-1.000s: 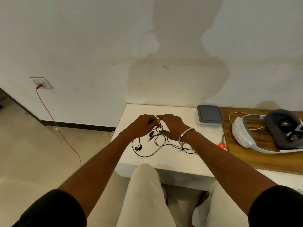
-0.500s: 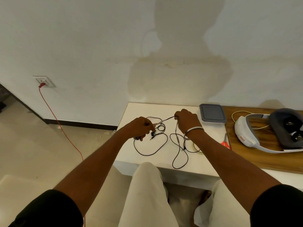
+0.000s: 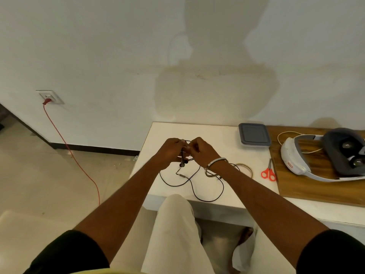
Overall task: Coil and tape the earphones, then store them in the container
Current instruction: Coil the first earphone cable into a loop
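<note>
Black wired earphones (image 3: 192, 182) lie in loose loops on the white table (image 3: 215, 133). My left hand (image 3: 170, 152) and my right hand (image 3: 201, 152) meet above the table's middle, both pinching the upper end of the cable. An earbud (image 3: 182, 164) dangles just below my left hand. A roll of clear tape (image 3: 245, 169) lies flat to the right of my right wrist. The grey lidded container (image 3: 254, 134) sits shut at the table's back right.
Orange-handled scissors (image 3: 269, 173) lie at the edge of a wooden board (image 3: 308, 186). A white and grey VR headset (image 3: 325, 155) rests on that board. A red cord (image 3: 73, 155) runs from a wall socket across the floor on the left.
My right hand has come back left from near the container and now meets my left hand over the cable. The cable loops have shifted on the table.
</note>
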Available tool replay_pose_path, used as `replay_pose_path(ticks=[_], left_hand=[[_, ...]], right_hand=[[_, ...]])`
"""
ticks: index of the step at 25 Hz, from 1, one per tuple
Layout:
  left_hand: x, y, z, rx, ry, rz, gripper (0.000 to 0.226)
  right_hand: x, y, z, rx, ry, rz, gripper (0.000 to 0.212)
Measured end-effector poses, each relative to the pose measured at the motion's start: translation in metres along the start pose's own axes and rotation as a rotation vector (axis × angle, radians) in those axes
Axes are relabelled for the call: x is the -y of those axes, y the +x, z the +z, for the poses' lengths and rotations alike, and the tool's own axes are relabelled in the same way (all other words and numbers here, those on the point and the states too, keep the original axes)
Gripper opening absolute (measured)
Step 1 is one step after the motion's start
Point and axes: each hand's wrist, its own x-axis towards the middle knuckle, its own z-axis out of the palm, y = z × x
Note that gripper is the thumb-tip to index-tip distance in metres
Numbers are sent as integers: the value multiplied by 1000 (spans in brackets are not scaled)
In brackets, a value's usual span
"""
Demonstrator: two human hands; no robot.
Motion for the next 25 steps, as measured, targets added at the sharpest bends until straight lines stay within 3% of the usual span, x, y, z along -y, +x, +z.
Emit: replay_pose_path(ticks=[4, 9, 14, 15, 17, 19, 21, 25], left_hand=[[1, 5, 6, -38, -21, -7, 24], [3, 6, 7, -47, -2, -16, 23], [14, 13, -2, -161, 341, 5, 28], [18, 15, -3, -144, 319, 66, 29], [26, 13, -5, 36, 255, 177, 36], [31, 8, -2, 167, 331, 195, 25], [33, 5, 7, 146, 440, 180, 14], [40, 6, 23, 158, 351, 198, 25]], right_hand=[[3, -2, 11, 112, 79, 62, 34], [1, -6, 12, 170, 222, 135, 27], [9, -8, -3, 225, 743, 286, 29], [12, -9, -5, 223, 839, 298, 28], [16, -9, -6, 212, 958, 299, 26], [20, -8, -7, 215, 1053, 282, 21], [27, -8, -9, 234, 1133, 263, 18], [36, -10, -12, 248, 1256, 239, 20]])
